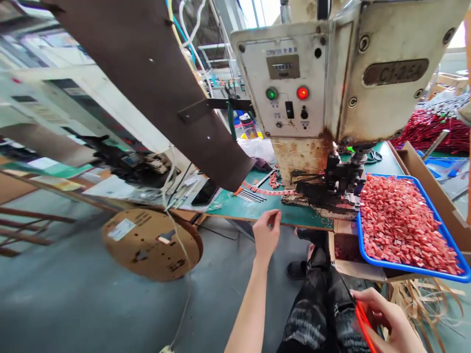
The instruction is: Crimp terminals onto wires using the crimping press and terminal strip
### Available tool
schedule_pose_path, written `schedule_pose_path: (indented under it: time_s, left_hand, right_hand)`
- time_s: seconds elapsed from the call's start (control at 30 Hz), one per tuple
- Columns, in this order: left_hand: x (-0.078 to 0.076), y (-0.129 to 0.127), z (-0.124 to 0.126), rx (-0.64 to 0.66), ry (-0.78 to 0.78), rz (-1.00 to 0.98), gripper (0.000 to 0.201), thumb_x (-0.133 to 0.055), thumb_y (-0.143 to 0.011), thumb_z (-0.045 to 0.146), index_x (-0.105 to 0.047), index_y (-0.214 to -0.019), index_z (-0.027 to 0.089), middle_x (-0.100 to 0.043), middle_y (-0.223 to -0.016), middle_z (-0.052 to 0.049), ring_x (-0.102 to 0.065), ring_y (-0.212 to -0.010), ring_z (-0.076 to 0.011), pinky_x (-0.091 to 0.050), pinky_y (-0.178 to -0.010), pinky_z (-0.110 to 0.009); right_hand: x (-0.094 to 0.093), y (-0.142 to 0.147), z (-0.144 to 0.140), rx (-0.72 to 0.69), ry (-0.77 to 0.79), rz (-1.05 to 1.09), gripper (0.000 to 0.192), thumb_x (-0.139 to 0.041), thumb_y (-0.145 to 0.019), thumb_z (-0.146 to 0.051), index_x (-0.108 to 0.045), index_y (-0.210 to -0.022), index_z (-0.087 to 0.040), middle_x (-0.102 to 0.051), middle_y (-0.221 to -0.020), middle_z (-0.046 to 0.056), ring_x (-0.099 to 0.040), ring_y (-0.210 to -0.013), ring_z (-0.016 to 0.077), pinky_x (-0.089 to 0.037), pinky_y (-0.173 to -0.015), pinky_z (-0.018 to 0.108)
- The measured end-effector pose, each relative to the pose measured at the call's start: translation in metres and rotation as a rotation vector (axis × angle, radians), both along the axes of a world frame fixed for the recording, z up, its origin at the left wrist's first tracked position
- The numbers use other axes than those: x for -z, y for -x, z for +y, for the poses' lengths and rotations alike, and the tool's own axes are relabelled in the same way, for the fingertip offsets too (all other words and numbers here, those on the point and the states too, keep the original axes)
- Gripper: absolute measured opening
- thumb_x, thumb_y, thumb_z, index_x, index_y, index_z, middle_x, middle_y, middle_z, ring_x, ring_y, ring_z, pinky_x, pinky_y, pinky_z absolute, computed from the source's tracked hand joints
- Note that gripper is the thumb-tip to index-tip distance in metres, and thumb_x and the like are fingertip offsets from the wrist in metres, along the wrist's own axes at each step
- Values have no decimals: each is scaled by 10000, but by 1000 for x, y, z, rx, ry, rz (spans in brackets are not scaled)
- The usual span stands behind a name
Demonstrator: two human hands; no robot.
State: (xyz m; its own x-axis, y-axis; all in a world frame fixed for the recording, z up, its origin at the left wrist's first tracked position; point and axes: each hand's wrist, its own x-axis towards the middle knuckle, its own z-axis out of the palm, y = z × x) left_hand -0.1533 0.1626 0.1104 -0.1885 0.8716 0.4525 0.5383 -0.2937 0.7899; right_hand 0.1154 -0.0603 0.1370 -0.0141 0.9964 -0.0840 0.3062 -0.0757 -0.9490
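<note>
My right hand point(392, 321), low at the right over my leg, is closed around a red wire bundle point(362, 323). A thin black wire point(342, 278) runs up from its fingertips. My left hand point(267, 233) is held just in front of the bench edge, its fingers curled with thumb and forefinger close together; whether anything lies in that pinch cannot be made out. Beyond it stands a press machine point(298, 88) with a dark tool head point(340, 184). A strip of small pink parts point(270, 191) leads into the tool from the left.
A blue tray point(362, 240) heaped with small pink pieces point(408, 223) sits right of the press, above a cardboard box point(344, 267). A large cardboard reel point(147, 242) hangs left below the bench. Several screwdriver-like tools point(252, 195) and a phone point(205, 192) lie on the green bench point(235, 208).
</note>
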Motion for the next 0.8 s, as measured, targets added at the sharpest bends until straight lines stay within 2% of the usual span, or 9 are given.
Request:
schedule_pose_path:
  time_s: [0.07,0.13,0.2,0.3,0.37,0.47,0.57,0.73,0.8]
  left_hand:
    - [-7,-22,-9,119,74,-118,269,-639,-913,452,-736,-908,201,-737,-785,-47,-671,-652,-182,-557,-654,-296]
    - [-14,-44,-13,249,150,-261,333,-656,-893,517,-731,-924,194,-736,-760,-44,-667,-615,-174,-551,-595,-280]
    - [-19,-60,-15,348,207,-387,385,-685,-861,566,-721,-923,188,-731,-741,-42,-666,-598,-168,-548,-560,-269]
    - [-24,-74,-16,429,262,-484,421,-716,-830,593,-713,-913,180,-724,-728,-42,-658,-592,-157,-533,-529,-249]
    - [-24,-78,-18,447,278,-497,421,-711,-836,590,-713,-913,176,-718,-719,-39,-642,-580,-145,-514,-512,-236]
    - [-22,-82,-19,440,283,-480,401,-698,-850,572,-712,-899,175,-704,-690,-27,-600,-527,-124,-469,-474,-221]
    - [-18,-83,-14,420,274,-457,367,-705,-849,544,-710,-871,178,-686,-650,-10,-546,-463,-104,-421,-440,-215]
    - [-9,-79,-3,405,294,-476,335,-736,-822,517,-709,-822,183,-659,-606,6,-487,-409,-84,-378,-403,-208]
    - [-6,-76,-1,409,320,-493,342,-757,-801,521,-705,-801,183,-656,-602,6,-484,-407,-81,-366,-386,-200]
  right_hand:
    - [-18,3,19,-76,-145,-110,307,-601,-947,-436,-753,-1105,-220,-748,-812,59,-676,-675,169,-571,-661,235]
    - [-32,7,41,-83,-266,-211,305,-528,-980,-347,-729,-1174,-228,-755,-868,58,-694,-731,171,-576,-718,244]
    - [-41,9,62,-32,-320,-304,312,-508,-976,-305,-699,-1206,-218,-744,-837,41,-687,-707,167,-567,-713,248]
    - [-45,1,88,131,-353,-416,287,-520,-961,-324,-689,-1152,-192,-704,-718,7,-621,-572,157,-516,-598,245]
    - [-46,-9,99,212,-384,-475,290,-529,-954,-350,-701,-1122,-187,-709,-722,14,-604,-553,161,-497,-583,258]
    - [-48,-25,110,260,-426,-563,325,-536,-953,-381,-731,-1125,-187,-728,-747,34,-607,-559,173,-508,-635,290]
    - [-53,-30,120,257,-438,-633,332,-537,-961,-393,-761,-1101,-192,-740,-764,48,-621,-574,181,-516,-680,309]
    - [-62,-22,136,230,-435,-698,332,-494,-984,-320,-766,-1133,-202,-773,-936,90,-678,-683,203,-509,-692,316]
    - [-66,-19,139,202,-418,-746,321,-481,-991,-284,-765,-1121,-207,-763,-921,90,-690,-733,214,-508,-714,316]
